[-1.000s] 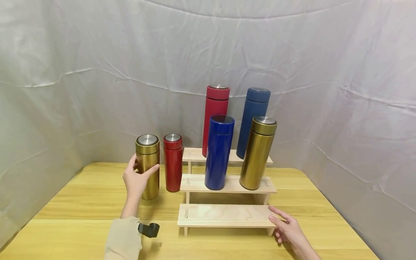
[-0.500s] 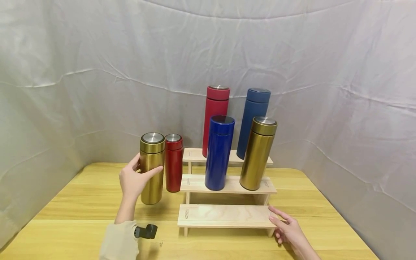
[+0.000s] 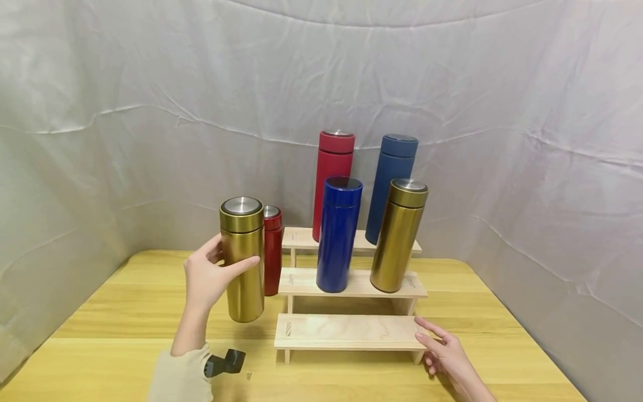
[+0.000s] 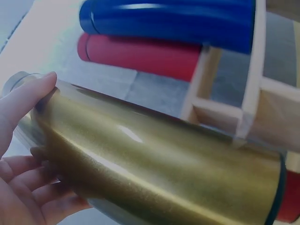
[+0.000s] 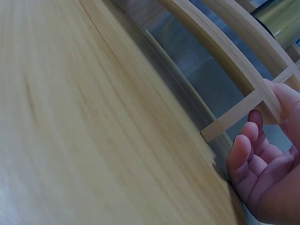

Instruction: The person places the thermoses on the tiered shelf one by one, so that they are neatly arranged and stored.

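My left hand (image 3: 205, 279) grips a gold thermos bottle (image 3: 245, 290) with a steel-topped lid, upright and seemingly lifted off the table. In the left wrist view the thumb and fingers wrap round the upper part of this gold bottle (image 4: 154, 150). A shorter red bottle (image 3: 273, 257) stands behind it, partly hidden. At the right end of the wooden stepped stand's lowest shelf (image 3: 346, 331), my right hand (image 3: 447, 354) holds the board's edge. The right wrist view has the thumb over the board and curled fingers (image 5: 241, 150) below.
A blue bottle (image 3: 340, 240) and another gold bottle (image 3: 399, 240) stand on the middle shelf (image 3: 301, 282). The top shelf (image 3: 298, 239) bears a tall red bottle (image 3: 335, 173) and a dark blue one (image 3: 394, 181). Grey cloth (image 3: 201, 111) surrounds the wooden table (image 3: 115, 312).
My left hand has carried the gold bottle rightward and closer to me, covering more of the short red bottle. My right hand keeps its place on the stand.
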`<state>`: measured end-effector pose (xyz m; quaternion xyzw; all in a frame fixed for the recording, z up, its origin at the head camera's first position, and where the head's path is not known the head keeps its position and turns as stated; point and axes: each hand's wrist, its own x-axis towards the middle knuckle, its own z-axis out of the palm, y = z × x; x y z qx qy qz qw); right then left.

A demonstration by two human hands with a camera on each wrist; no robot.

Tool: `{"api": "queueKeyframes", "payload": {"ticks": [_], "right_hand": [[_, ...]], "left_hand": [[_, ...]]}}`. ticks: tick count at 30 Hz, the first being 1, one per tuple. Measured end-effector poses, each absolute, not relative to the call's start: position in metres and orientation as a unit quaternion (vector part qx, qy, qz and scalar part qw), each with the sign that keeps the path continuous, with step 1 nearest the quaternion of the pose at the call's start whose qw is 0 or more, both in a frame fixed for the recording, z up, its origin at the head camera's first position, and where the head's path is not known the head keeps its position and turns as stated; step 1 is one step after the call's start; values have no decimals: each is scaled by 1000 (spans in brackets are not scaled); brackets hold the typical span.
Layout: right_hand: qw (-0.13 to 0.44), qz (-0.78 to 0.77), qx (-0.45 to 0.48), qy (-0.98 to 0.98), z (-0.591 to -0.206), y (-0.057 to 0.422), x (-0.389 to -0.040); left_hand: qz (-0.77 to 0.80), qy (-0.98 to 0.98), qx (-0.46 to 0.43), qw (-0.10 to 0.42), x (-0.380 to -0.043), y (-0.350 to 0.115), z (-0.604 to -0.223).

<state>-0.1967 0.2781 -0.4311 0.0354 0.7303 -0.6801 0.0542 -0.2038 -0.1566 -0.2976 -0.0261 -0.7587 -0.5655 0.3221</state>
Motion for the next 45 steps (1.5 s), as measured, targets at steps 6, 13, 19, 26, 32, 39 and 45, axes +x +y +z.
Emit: {"api": "queueKeyframes", "payload": {"ticks": [6, 13, 19, 26, 32, 39, 45], "right_hand": [[56, -684, 36, 727, -431, 278, -198], [51, -688, 31, 723, -432, 279, -198], [52, -691, 29, 720, -432, 278, -197], [54, -691, 29, 720, -432, 278, -197], [55, -687, 34, 724, -430, 278, -196], [58, -685, 34, 725, -430, 278, -196], [59, -688, 30, 722, -430, 278, -195]], "left_hand": [[-579, -758, -47, 298, -192, -144, -285], [-593, -753, -84, 272, -184, -124, -277], [-601, -749, -115, 254, -183, -108, -277], [-605, -745, -148, 241, -186, -90, -280], [-617, -728, -188, 231, -188, -72, -281], [-609, -733, -202, 228, -189, -47, -281], [-613, -731, -208, 216, -195, -24, -287]]}}
